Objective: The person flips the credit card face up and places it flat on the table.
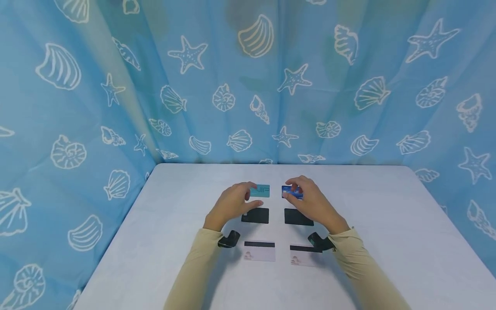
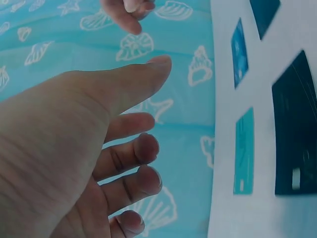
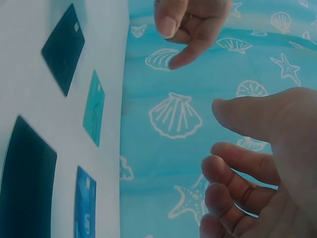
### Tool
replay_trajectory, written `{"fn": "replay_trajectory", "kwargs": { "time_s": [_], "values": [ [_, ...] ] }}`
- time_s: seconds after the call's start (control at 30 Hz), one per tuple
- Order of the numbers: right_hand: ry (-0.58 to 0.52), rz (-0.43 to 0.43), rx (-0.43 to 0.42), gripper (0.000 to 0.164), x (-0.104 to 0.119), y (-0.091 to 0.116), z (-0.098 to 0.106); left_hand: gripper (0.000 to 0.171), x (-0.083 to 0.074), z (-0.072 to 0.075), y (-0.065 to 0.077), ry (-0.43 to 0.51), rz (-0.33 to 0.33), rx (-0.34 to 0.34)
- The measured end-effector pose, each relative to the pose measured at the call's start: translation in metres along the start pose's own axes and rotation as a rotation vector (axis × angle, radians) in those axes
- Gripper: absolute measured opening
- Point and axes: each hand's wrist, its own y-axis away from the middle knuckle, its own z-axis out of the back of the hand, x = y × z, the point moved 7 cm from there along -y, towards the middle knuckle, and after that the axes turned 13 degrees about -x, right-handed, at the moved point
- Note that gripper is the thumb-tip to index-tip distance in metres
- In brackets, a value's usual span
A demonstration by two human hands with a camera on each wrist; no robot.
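Across the white table [image 1: 174,206] I see six flat cards in two columns of three. At the far end of the left column is a green card [image 1: 264,190] with big letters that I can't read for sure. Beside it, at the far end of the right column, is a blue card [image 3: 85,203]. From the right wrist camera, its letters look like VIP, with a small pale square chip near them.

Next come two smooth black cards. The left black card [image 1: 257,217] has a little pale chip; the right black card [image 1: 298,218] looks plain. Nearest me lie two pale cards, the left pale card [image 1: 259,254] and the right pale card [image 1: 300,257]. Each has a dark stripe along its far edge and faint reddish marks too small to read.

The left hand [image 1: 231,201] hangs over the green card, fingers softly bent, gripping nothing. The right hand [image 1: 314,201] hangs over the blue card the same way, thumb apart from the fingers. Both cards lie flat on the table. Tan cloth sleeves [image 1: 193,267] cover the arms. Behind hangs a wavy blue curtain [image 1: 217,38] with white shells and starfish.
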Motion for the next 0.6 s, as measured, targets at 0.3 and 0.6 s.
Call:
{"fn": "replay_trajectory", "kwargs": {
  "time_s": [0.3,0.6],
  "values": [
    [0.044,-0.006,0.019,0.044,-0.016,0.005,0.009,0.057,-0.026,-0.013,-0.008,-0.018,-0.013,0.016],
    [0.087,-0.031,0.054,0.045,-0.035,0.015,0.005,0.055,-0.039,-0.04,-0.008,-0.032,-0.038,0.057]
  ]
}}
